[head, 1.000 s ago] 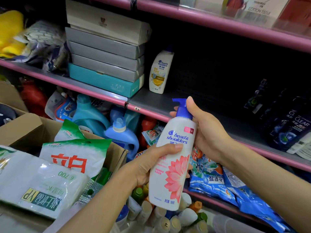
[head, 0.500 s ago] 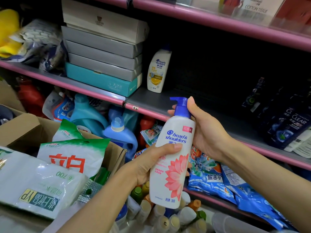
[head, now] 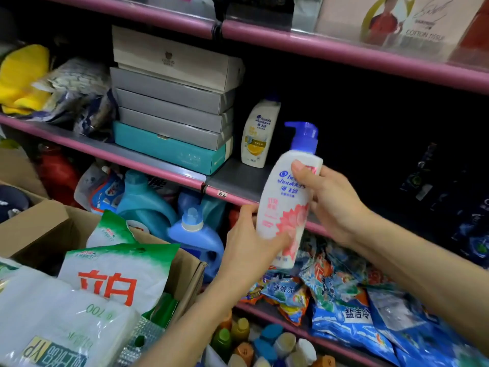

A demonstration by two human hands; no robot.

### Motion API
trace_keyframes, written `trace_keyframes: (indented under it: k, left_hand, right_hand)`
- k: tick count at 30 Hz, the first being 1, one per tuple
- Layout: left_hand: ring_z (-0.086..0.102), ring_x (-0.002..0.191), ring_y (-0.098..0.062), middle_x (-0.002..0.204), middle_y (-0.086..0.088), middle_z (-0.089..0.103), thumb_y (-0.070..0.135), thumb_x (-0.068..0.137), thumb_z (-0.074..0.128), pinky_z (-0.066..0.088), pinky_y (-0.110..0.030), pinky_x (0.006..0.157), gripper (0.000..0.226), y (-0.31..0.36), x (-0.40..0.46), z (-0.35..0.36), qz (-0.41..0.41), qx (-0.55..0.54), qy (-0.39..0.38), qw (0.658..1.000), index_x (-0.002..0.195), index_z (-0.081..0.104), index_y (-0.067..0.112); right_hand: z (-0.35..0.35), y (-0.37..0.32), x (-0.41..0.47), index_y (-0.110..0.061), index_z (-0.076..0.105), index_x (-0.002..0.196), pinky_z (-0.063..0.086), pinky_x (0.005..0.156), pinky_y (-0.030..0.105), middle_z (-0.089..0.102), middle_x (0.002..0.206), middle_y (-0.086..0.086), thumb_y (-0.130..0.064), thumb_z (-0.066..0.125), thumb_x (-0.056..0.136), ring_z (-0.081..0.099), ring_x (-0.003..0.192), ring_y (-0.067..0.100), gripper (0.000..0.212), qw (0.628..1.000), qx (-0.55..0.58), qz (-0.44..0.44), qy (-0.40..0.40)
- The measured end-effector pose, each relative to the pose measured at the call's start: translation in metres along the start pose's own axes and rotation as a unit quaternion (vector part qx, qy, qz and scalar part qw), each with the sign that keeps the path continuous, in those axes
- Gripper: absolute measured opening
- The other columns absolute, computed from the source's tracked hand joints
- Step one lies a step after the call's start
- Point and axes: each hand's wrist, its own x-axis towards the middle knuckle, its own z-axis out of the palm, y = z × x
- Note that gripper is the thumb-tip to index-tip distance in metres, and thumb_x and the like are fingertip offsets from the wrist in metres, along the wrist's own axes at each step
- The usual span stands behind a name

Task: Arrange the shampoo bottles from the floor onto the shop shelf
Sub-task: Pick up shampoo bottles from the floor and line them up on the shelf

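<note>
A white pump shampoo bottle point(head: 287, 205) with a blue pump head and a pink flower print is held upright in front of the grey shelf point(head: 238, 176) with its pink edge. My left hand point(head: 248, 250) cups the bottle's lower part from the left. My right hand point(head: 330, 200) grips its upper part from the right, thumb across the label. A second white shampoo bottle point(head: 258, 133) with a yellow label stands on the shelf beside the stacked boxes. Several more bottles point(head: 264, 345) with coloured caps stand low down, between my arms.
Stacked grey and teal boxes point(head: 172, 115) fill the shelf's left part. Dark shampoo bottles point(head: 471, 207) stand at its right. Blue detergent jugs point(head: 195, 234) and packets point(head: 352, 313) crowd the lower shelf. A cardboard box point(head: 34, 226) of detergent bags sits at left.
The bottle has risen and moved toward the shelf. My right hand has shifted from behind the pump onto the front of the bottle's upper body; my left hand has slid down to its base.
</note>
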Motion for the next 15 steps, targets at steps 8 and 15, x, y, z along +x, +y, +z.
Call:
trace_keyframes:
  k: [8, 15]
  left_hand:
    - [0.056, 0.11, -0.025, 0.12, -0.006, 0.06, 0.025, 0.084, 0.06, 0.047, -0.04, 0.091, 0.046, 0.028, 0.109, -0.016, 0.07, 0.131, 0.073, 0.986, 0.126, 0.047, 0.015]
    - [0.06, 0.104, -0.024, 0.116, -0.003, 0.065, 0.015, 0.086, 0.051, 0.049, -0.034, 0.087, 0.032, 0.012, 0.148, -0.029, -0.011, 0.114, 0.037, 0.993, 0.117, 0.056, 0.018]
  right_hand:
    - [0.024, -0.019, 0.098, -0.017, 0.055, 0.12, 0.057, 0.065, 0.029, 0.072, 0.105, 0.001, -0.026, 0.064, 0.089, 0.071, 0.092, 0.016, 0.034, 0.996, -0.006, -0.079, -0.036]
    - [0.028, 0.018, 0.137, -0.016, 0.058, 0.111, 0.06, 0.066, 0.026, 0.072, 0.1, 0.001, -0.013, 0.074, 0.08, 0.072, 0.082, 0.008, 0.035, 0.997, -0.005, -0.069, -0.014]
